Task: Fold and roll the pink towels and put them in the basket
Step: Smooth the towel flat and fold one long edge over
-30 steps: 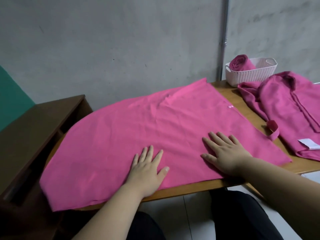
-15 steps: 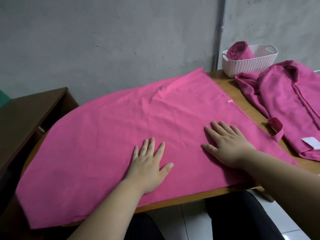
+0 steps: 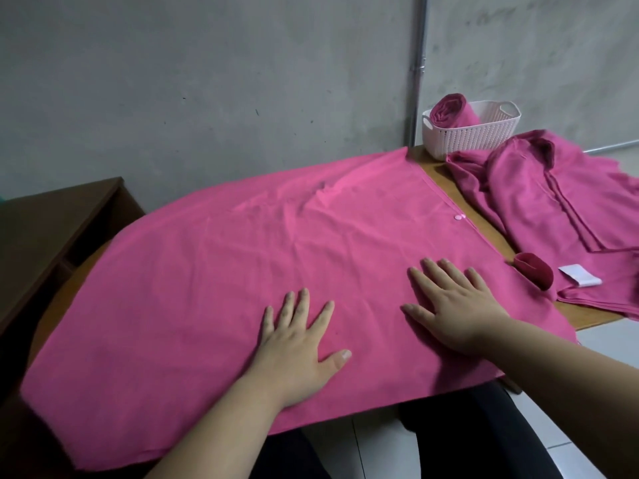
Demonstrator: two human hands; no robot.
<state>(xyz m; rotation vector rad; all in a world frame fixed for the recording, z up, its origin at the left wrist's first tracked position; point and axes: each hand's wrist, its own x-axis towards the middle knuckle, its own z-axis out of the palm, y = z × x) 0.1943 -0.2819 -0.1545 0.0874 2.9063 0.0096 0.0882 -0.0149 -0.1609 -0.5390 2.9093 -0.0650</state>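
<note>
A large pink towel (image 3: pixel 214 271) lies spread flat over the wooden table (image 3: pixel 446 174), its near edge hanging over the front. My left hand (image 3: pixel 297 347) lies flat on it near the front, fingers straight and spread. My right hand (image 3: pixel 453 302) presses flat on the towel a little to the right. A white woven basket (image 3: pixel 484 136) stands at the back right with one rolled pink towel (image 3: pixel 453 114) in it. A second, darker pink towel (image 3: pixel 560 209) lies crumpled on the right of the table, with a white label (image 3: pixel 581 275) and a loop (image 3: pixel 534 273) showing.
A dark brown wooden shelf unit (image 3: pixel 45 236) stands at the left, lower than the table. A grey concrete wall with a metal pipe (image 3: pixel 416 70) runs behind. White floor tiles (image 3: pixel 605 337) show to the right, and my dark-clothed legs sit under the table's front edge.
The view has shifted left and down, so the basket and table sit further right. Both hands stay flat on the pink towel, having slid slightly across it.
</note>
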